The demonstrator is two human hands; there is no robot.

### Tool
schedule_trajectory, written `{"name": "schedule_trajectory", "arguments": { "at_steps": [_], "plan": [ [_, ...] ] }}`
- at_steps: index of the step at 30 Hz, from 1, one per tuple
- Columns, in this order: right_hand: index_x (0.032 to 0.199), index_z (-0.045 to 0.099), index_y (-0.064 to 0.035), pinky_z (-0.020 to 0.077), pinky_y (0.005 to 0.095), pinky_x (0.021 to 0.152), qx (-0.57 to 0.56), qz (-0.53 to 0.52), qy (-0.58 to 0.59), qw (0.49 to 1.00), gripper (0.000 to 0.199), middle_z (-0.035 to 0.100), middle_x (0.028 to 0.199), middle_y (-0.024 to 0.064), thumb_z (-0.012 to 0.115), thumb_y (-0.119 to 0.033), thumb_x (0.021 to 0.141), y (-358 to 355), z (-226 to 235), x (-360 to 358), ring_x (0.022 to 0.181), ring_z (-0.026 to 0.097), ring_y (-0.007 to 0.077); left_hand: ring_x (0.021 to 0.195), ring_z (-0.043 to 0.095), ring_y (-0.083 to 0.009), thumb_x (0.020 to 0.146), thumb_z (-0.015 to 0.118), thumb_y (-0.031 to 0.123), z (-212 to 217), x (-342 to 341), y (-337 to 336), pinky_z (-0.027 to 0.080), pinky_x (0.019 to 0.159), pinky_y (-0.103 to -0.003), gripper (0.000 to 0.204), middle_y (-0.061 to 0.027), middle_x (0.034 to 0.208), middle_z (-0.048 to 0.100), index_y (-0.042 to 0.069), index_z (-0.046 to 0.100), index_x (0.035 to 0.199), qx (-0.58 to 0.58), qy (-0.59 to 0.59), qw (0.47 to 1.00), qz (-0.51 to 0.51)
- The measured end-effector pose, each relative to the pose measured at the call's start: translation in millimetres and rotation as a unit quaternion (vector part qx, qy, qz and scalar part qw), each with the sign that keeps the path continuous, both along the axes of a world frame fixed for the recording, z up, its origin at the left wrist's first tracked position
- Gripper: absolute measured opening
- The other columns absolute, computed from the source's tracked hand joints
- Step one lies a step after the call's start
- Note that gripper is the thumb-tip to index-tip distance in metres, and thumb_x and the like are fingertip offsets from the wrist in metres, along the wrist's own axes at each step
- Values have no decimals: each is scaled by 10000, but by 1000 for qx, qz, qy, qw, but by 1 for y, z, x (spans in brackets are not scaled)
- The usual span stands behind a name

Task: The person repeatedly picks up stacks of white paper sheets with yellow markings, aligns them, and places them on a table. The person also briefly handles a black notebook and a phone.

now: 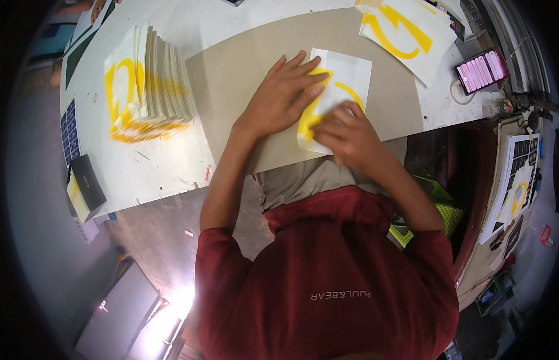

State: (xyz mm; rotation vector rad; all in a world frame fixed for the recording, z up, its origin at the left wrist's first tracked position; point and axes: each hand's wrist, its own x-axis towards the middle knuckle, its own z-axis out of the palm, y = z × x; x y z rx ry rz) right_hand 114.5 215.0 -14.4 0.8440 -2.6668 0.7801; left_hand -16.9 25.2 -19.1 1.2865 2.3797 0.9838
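A folded white paper piece with yellow print, like a flat paper bag or sleeve, lies on a grey-brown board in front of me. My left hand rests flat across its left side, fingers spread, pressing it down. Over its lower right part is my right hand, with fingers curled together against the paper and slightly blurred. Whether anything sits inside those fingers is hidden. Farther left stands a thick stack of similar folded pieces with yellow print.
More white-and-yellow sheets lie at the far right of the white table. Beside them a phone with a lit screen rests near a cable. A dark box sits at the left edge. Printed sheets lie on a side surface at right.
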Motion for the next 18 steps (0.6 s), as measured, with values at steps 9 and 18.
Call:
{"name": "schedule_trajectory", "arguments": {
  "at_steps": [9, 18],
  "plan": [
    [969, 735, -93, 421, 523, 1012, 17, -117, -12, 993, 319, 738, 1042, -6, 737, -7, 661, 38, 2, 56, 960, 650, 218, 1505, 347, -377, 964, 679, 314, -3, 13, -1, 213, 1241, -580, 451, -93, 1606, 440, 189, 650, 1397, -64, 131, 989, 5],
    [915, 735, -119, 411, 555, 1050, -20, -114, -25, 993, 270, 686, 1037, -9, 751, -20, 664, 38, 13, 63, 995, 631, 211, 1499, 338, -420, 955, 685, 376, -1, 30, 9, 219, 1222, -616, 533, -167, 1616, 395, 202, 598, 1451, -44, 170, 983, 59]
  ]
}}
